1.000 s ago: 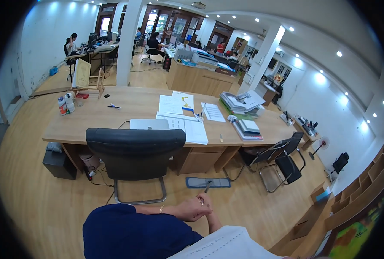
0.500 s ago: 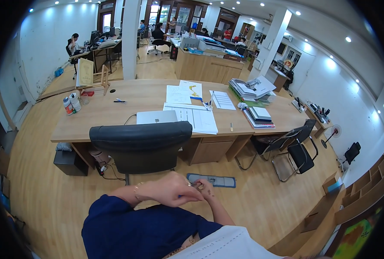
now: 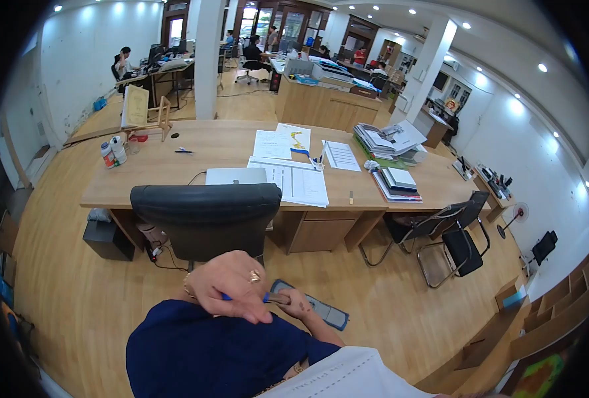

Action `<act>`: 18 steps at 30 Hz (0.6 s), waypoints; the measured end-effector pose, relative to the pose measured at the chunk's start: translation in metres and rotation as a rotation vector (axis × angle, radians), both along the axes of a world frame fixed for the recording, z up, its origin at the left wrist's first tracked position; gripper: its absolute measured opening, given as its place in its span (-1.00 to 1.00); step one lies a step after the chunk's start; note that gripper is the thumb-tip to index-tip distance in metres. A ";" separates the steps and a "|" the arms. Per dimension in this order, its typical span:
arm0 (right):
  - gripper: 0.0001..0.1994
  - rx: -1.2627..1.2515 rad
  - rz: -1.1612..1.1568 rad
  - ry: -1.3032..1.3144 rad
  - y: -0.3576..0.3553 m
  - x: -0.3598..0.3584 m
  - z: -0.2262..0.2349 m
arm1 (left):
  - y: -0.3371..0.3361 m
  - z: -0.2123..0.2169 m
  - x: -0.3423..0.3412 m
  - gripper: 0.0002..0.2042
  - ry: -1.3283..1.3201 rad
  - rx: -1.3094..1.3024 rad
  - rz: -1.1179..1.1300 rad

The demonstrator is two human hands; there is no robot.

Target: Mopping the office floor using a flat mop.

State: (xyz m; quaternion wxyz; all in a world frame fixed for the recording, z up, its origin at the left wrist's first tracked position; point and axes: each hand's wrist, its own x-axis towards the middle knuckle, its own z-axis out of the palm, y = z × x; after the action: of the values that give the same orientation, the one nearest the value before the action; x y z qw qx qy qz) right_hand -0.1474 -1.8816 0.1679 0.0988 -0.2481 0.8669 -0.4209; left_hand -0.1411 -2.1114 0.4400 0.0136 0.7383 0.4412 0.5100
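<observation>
Nearest me, low in the frame, I see a white sheet (image 3: 347,378) lying over a dark blue lap. Just above it my left hand (image 3: 231,284), a ring on one finger, is curled shut around a blue pen (image 3: 268,298), and it lies over my right hand (image 3: 299,306), which meets the pen's other end; how far the right fingers are closed I cannot tell, as the left hand covers much of them. Both hands hang above the wooden floor (image 3: 75,298), short of the chair.

On the floor just right of the hands lies a flat grey mop head (image 3: 321,312). Beyond the hands stands a black chair (image 3: 205,212), its back turned to me and pushed up to the desk (image 3: 142,192).

On the desk, straight behind the chair, rests a shut grey laptop (image 3: 236,176), with white papers (image 3: 301,182) beside it on the right. Farther right on the desk are stacked books (image 3: 397,182), and at the desk's left end stand two small bottles (image 3: 112,152). A folding black chair (image 3: 450,235) stands off the desk's right corner.

Past the desk a white pillar (image 3: 208,60) rises, and behind it other people sit at far desks
</observation>
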 end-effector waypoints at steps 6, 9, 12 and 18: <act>-0.80 -0.053 -0.094 0.120 0.057 0.008 -0.012 | 0.057 -0.014 0.021 -0.86 -0.106 0.059 0.136; -0.83 -0.069 -0.209 0.092 0.101 0.010 -0.042 | 0.094 -0.030 0.029 -0.87 -0.122 0.073 0.148; -0.82 -0.158 -0.321 0.108 0.131 0.016 -0.050 | 0.128 -0.037 0.038 -0.86 -0.119 0.073 0.184; -0.72 -0.057 -0.540 0.239 0.184 0.045 -0.072 | 0.174 -0.042 0.049 -0.86 -0.092 -0.014 0.115</act>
State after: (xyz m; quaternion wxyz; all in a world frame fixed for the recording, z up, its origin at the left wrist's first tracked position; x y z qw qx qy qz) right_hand -0.1023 -1.6980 0.0961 -0.1267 -0.0588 0.8950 -0.4237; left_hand -0.0926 -1.9371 0.3981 0.0097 0.6873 0.4852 0.5405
